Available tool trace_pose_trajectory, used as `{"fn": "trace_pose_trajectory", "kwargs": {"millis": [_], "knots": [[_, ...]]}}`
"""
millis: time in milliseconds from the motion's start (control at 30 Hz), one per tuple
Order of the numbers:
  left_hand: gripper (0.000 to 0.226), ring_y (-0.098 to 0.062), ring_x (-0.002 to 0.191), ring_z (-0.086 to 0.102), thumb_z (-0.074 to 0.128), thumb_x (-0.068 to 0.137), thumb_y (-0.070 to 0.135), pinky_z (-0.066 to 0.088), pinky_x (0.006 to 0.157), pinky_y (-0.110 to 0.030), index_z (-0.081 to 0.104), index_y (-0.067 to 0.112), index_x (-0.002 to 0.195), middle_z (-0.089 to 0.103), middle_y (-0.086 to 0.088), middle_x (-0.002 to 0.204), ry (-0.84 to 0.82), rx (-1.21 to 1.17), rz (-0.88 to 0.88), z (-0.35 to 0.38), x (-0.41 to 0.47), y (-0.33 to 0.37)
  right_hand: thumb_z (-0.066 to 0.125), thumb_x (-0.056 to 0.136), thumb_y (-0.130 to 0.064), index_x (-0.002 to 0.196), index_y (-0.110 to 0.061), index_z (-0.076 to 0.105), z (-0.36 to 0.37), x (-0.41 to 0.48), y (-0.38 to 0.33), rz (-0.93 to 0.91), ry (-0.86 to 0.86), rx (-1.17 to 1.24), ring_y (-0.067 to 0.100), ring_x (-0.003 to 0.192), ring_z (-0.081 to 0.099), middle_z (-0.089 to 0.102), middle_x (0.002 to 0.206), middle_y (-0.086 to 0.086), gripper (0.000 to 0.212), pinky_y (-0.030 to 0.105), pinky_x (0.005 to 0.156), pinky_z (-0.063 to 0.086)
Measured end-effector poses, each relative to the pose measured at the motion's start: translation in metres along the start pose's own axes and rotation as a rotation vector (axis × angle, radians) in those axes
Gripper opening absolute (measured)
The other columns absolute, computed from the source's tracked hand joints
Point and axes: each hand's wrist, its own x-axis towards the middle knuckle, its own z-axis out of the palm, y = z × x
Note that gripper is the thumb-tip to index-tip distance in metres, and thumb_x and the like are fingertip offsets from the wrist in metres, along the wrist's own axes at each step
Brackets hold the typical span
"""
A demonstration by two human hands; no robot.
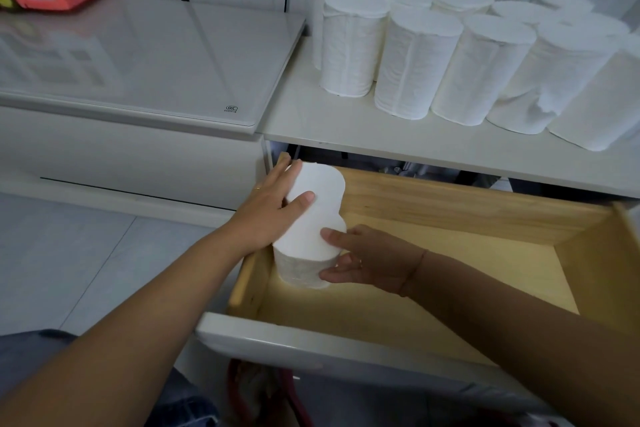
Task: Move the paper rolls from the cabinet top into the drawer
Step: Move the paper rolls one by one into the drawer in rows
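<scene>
Two paper rolls [305, 243] — left hand [266, 215] clasps one, right hand [370, 260] the other.

In drawer [450, 211], left hand [273, 208] and right hand [367, 260] grip paper rolls [308, 239].

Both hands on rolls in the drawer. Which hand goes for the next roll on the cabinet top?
Right, likely. The right hand is on the side where the upright rolls stand on the cabinet top; the left hand is tucked against the drawer's left wall.
</scene>
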Motion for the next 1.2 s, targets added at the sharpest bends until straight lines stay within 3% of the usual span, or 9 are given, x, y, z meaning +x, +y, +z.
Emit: {"fn": "trace_pose_trajectory", "kwargs": {"millis": [200,300,367,467,633,800,933,1100,1200], "knots": [[0.067,-0.009,0.144,0.006,0.043,0.090,0.055,0.018,0.109,-0.032,0.011,0.042,0.147,-0.007,0.023,0.156,0.014,-0.039,-0.006,0.000,0.001,0.002,0.067,0.085,-0.027,0.120,-0.007,0.052,0.010,0.004,0.005,-0.003,0.003,0.018,0.033,0.102,0.065,0.058,0.122,0.016,0.044,0.032,0.070,0.061],[0.067,-0.010,0.144,0.008,0.043,0.090,0.057,0.018,0.108,-0.033,0.011,0.041,0.147,-0.007,0.021,0.157,0.026,0.007,0.001,0.001,0.000,0.002,0.058,0.088,-0.044,0.125,-0.008,0.047,0.004,-0.009,-0.004,-0.049,0.081,-0.393,0.022,0.081,0.071,0.060,0.104,0.006,0.053,0.032,0.070,0.061],[0.066,-0.013,0.144,0.010,0.042,0.090,0.058,0.016,0.109,-0.034,0.012,0.040,0.147,-0.004,0.018,0.158,0.051,0.065,0.010,0.002,-0.001,0.002,0.055,0.087,-0.048,0.118,-0.006,0.053,-0.006,-0.017,-0.022,-0.258,0.301,-0.688,0.022,0.078,0.068,0.063,0.100,0.008,0.052,0.037,0.072,0.059],[0.066,-0.012,0.144,0.001,0.036,0.090,0.060,0.004,0.113,-0.035,0.014,0.035,0.148,-0.001,0.011,0.159,0.095,0.195,0.049,0.002,-0.001,0.001,0.062,0.085,-0.044,0.107,-0.009,0.058,-0.026,-0.032,-0.068,-0.677,0.650,-0.760,0.024,0.083,0.064,0.066,0.096,0.011,0.041,0.037,0.079,0.055],[0.067,-0.002,0.141,-0.017,0.027,0.091,0.060,-0.011,0.115,-0.036,0.010,0.032,0.149,-0.004,0.015,0.158,0.078,0.371,0.124,0.004,0.001,0.002,0.065,0.083,-0.040,0.115,-0.012,0.055,-0.057,-0.054,-0.168,-1.136,0.747,-0.899,0.009,0.098,0.053,0.058,0.110,0.002,0.044,0.009,0.085,0.038],[0.066,0.003,0.139,-0.019,0.027,0.092,0.058,-0.012,0.114,-0.034,0.005,0.033,0.149,-0.006,0.018,0.157,0.028,0.337,0.125,0.004,0.000,0.004,0.063,0.076,-0.060,0.135,-0.015,0.042,-0.086,-0.039,-0.235,-0.990,0.909,-1.343,0.025,0.131,0.040,0.046,0.140,0.006,0.077,0.043,0.115,0.021],[0.066,0.003,0.138,-0.020,0.027,0.092,0.057,-0.013,0.113,-0.032,0.004,0.033,0.149,-0.008,0.018,0.157,0.017,0.320,0.127,0.003,0.000,0.005,0.056,0.077,-0.066,0.139,-0.013,0.037,-0.097,-0.023,-0.247,-0.776,0.956,-1.548,0.027,0.134,0.039,0.046,0.143,0.008,0.084,0.052,0.118,-0.001],[0.066,0.004,0.138,-0.020,0.027,0.092,0.058,-0.011,0.114,-0.034,0.003,0.035,0.149,-0.009,0.019,0.156,0.007,0.312,0.122,0.004,0.001,0.003,0.067,0.071,-0.062,0.135,-0.013,0.044,-0.081,-0.033,-0.221,-0.951,0.959,-1.407,0.025,0.130,0.040,0.049,0.136,0.009,0.083,0.047,0.119,0.007],[0.067,0.003,0.139,-0.019,0.027,0.092,0.060,-0.009,0.115,-0.035,0.004,0.035,0.148,-0.008,0.019,0.157,0.009,0.297,0.129,0.004,0.001,0.001,0.076,0.065,-0.054,0.133,-0.018,0.046,-0.063,-0.058,-0.182,-1.078,0.829,-1.239,0.014,0.117,0.044,0.049,0.129,0.004,0.083,0.019,0.100,0.032]]}}
